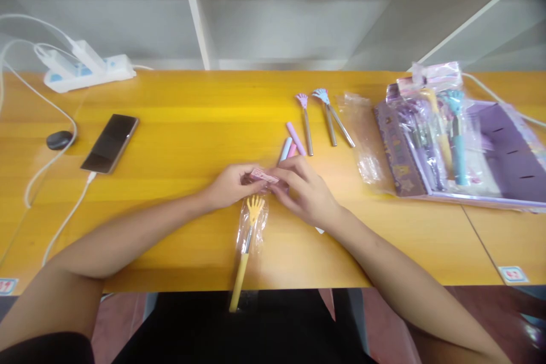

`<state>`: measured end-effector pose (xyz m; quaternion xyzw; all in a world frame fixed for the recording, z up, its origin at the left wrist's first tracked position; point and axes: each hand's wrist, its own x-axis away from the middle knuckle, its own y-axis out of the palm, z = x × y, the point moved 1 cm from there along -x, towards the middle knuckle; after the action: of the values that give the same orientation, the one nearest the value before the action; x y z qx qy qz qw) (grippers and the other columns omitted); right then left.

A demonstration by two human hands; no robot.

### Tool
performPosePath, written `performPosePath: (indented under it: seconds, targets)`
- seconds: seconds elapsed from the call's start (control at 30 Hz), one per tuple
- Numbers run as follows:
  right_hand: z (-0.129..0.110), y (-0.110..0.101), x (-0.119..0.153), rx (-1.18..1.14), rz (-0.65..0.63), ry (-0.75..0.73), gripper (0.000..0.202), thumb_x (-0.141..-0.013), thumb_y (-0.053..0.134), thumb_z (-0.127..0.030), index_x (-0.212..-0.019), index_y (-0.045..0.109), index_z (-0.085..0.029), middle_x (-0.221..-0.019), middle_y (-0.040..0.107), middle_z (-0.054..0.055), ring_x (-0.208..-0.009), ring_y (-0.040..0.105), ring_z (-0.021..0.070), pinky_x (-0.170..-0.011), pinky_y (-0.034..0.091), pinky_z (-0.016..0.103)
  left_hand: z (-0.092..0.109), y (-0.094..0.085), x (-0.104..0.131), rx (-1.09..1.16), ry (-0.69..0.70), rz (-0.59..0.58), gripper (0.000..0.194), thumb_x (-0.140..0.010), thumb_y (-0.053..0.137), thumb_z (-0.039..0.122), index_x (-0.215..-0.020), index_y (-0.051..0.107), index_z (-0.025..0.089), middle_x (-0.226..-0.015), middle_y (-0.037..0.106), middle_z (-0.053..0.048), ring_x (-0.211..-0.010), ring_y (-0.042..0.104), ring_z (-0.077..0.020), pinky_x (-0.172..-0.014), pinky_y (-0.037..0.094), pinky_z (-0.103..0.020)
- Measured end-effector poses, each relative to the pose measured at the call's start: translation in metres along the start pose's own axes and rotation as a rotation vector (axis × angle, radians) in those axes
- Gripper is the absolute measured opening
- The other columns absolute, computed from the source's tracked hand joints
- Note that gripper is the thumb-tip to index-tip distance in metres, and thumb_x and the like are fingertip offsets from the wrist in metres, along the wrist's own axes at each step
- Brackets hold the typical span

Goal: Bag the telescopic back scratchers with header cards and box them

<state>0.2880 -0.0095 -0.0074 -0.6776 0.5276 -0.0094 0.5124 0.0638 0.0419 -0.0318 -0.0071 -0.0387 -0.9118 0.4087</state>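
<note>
A yellow back scratcher [240,280] with a metal shaft lies in a clear plastic bag [263,217], its handle reaching past the table's front edge. Pinched at the top of the bag is a pink printed card [264,176]. My left hand [232,185] grips the card's left end between thumb and fingers. On the other end, the fingers of my right hand [309,190] are closed. Just beyond my right hand lie a purple handle sleeve [296,137], a blue sleeve [285,149] and a pink sleeve [292,151], the last two partly hidden.
Bare-shafted back scratchers, one purple [306,125] and others blue [328,116], lie farther back. An empty-looking clear bag [362,142] is beside a purple box [403,153] holding bagged back scratchers. At left are a phone [110,143], a black mouse [60,140] and a power strip [91,75].
</note>
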Motion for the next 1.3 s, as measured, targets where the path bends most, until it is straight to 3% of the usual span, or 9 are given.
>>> performPosePath:
  seconds: [0.2,0.33,0.5,0.8,1.0,1.17,1.23,1.3]
  targets:
    - [-0.001,-0.004,-0.003,-0.242,-0.036,0.028,0.044,-0.108,0.063,-0.020,-0.152,0.061,-0.025,-0.134,0.068,0.015,-0.120,0.070,0.0264,-0.102,0.065,0.046,-0.001,-0.001,0.001,-0.009,-0.002,0.044,0.032,-0.098,0.080,0.044,-0.110,0.074,0.014,-0.104,0.078,-0.007,-0.093,0.075,-0.0169,-0.086,0.060,-0.029]
    - [0.000,-0.008,-0.005,-0.338,-0.017,0.073,0.044,-0.108,0.063,-0.021,-0.152,0.064,-0.027,-0.135,0.068,0.014,-0.117,0.071,0.0251,-0.100,0.066,0.046,0.000,0.000,0.003,0.008,0.025,0.038,0.034,-0.100,0.079,0.036,-0.124,0.064,0.018,-0.117,0.076,-0.009,-0.102,0.076,-0.0179,-0.087,0.061,-0.029]
    - [0.002,-0.009,-0.005,-0.351,-0.010,0.117,0.042,-0.109,0.064,-0.025,-0.150,0.066,-0.027,-0.134,0.068,0.013,-0.118,0.071,0.0263,-0.101,0.065,0.048,-0.002,0.005,0.006,0.031,0.137,0.059,0.056,-0.098,0.079,0.024,-0.139,0.041,0.030,-0.135,0.067,-0.009,-0.108,0.078,-0.0184,-0.088,0.064,-0.030]
    - [0.005,-0.009,-0.003,-0.313,0.002,0.098,0.040,-0.111,0.060,-0.026,-0.151,0.064,-0.026,-0.137,0.067,0.015,-0.127,0.068,0.0283,-0.110,0.062,0.054,-0.001,0.003,0.007,-0.083,0.119,0.004,0.044,-0.099,0.075,0.021,-0.136,0.051,0.025,-0.124,0.072,-0.009,-0.109,0.078,-0.0200,-0.093,0.063,-0.033]
    - [0.007,-0.008,-0.001,-0.268,0.007,0.099,0.041,-0.111,0.057,-0.026,-0.151,0.063,-0.027,-0.135,0.068,0.014,-0.131,0.068,0.0305,-0.113,0.060,0.059,0.002,0.002,0.006,-0.201,0.114,0.029,0.030,-0.099,0.074,0.024,-0.124,0.058,0.022,-0.113,0.070,-0.006,-0.097,0.074,-0.0172,-0.089,0.062,-0.033]
    - [0.007,-0.008,0.000,-0.268,0.011,0.098,0.040,-0.111,0.058,-0.025,-0.151,0.064,-0.026,-0.133,0.070,0.014,-0.129,0.069,0.0304,-0.111,0.062,0.059,0.003,0.003,0.005,-0.141,0.135,0.017,0.023,-0.098,0.075,0.024,-0.115,0.061,0.020,-0.116,0.068,-0.007,-0.099,0.074,-0.0170,-0.091,0.063,-0.033]
    - [0.006,-0.009,-0.001,-0.262,0.018,0.100,0.041,-0.111,0.058,-0.026,-0.152,0.063,-0.026,-0.134,0.070,0.014,-0.129,0.069,0.0306,-0.109,0.063,0.057,0.003,0.004,0.006,-0.117,0.135,0.017,0.030,-0.098,0.074,0.021,-0.125,0.061,0.021,-0.117,0.069,-0.007,-0.100,0.075,-0.0173,-0.090,0.063,-0.031]
    - [0.005,-0.010,-0.001,-0.251,0.026,0.103,0.041,-0.111,0.058,-0.026,-0.152,0.064,-0.026,-0.136,0.070,0.015,-0.129,0.069,0.0303,-0.106,0.064,0.054,0.002,0.004,0.006,-0.088,0.131,0.015,0.054,-0.097,0.074,0.018,-0.146,0.054,0.026,-0.121,0.069,-0.007,-0.103,0.076,-0.0174,-0.090,0.063,-0.030]
